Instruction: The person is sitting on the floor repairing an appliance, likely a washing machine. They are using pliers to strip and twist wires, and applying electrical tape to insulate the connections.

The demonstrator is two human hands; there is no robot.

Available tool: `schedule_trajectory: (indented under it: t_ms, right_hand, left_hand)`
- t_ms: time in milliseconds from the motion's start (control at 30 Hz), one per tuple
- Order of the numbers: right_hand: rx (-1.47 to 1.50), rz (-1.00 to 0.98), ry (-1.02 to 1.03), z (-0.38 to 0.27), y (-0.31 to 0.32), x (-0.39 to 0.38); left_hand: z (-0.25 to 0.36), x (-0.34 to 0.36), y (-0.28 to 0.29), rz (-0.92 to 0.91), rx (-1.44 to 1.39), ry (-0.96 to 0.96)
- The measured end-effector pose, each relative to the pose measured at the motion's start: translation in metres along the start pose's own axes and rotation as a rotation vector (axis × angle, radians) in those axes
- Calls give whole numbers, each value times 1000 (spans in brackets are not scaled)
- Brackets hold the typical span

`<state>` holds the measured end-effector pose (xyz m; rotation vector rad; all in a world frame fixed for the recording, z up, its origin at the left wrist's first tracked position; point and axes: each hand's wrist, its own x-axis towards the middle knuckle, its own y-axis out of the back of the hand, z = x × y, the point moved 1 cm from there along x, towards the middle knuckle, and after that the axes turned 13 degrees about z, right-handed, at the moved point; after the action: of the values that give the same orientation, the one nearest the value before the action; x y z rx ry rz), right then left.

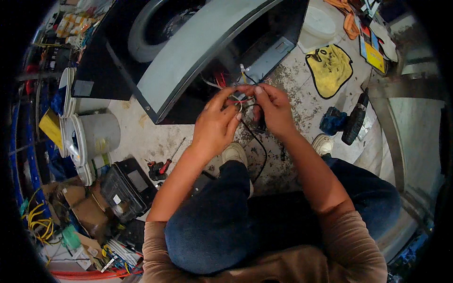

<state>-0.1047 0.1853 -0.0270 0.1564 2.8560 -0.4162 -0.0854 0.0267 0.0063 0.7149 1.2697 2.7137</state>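
Both hands meet over the open lower end of a dark appliance cabinet (pixel 181 87) with a pale curved panel. My left hand (pixel 214 122) is closed, its fingers pinching a bunch of thin wires (pixel 240 101), red and whitish among them. From the other side my right hand (pixel 277 111) grips the same wires between thumb and fingers. The fingers partly hide where the wires join. A black cable (pixel 264 150) hangs from the bunch and curves down to the floor between my shoes. Behind the hands, red wires (pixel 220 78) come out of the cabinet beside a grey metal box (pixel 269 59).
A cordless drill (pixel 355 118) and a yellow cloth (pixel 329 70) lie on the right. On the left are a screwdriver (pixel 171 158), a black tool case (pixel 126 188) and white buckets (pixel 99 134). Another white bucket (pixel 318 26) stands behind the cabinet. Dirt litters the floor (pixel 283 165).
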Motion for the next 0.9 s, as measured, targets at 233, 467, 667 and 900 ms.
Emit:
schedule_trajectory:
  t_ms: [233, 467, 667, 900]
  right_hand:
    - [-54, 95, -25, 28, -3, 11]
    - [-114, 157, 8, 38, -10, 9]
    - [-178, 152, 9, 31, -13, 3]
    - [-972, 228, 661, -12, 0, -11]
  left_hand:
    - [5, -11, 14, 107, 137, 27]
    - [1, -7, 6, 277, -46, 111]
    - [6, -6, 8, 253, -171, 304]
    - [-4, -14, 10, 242, -318, 466]
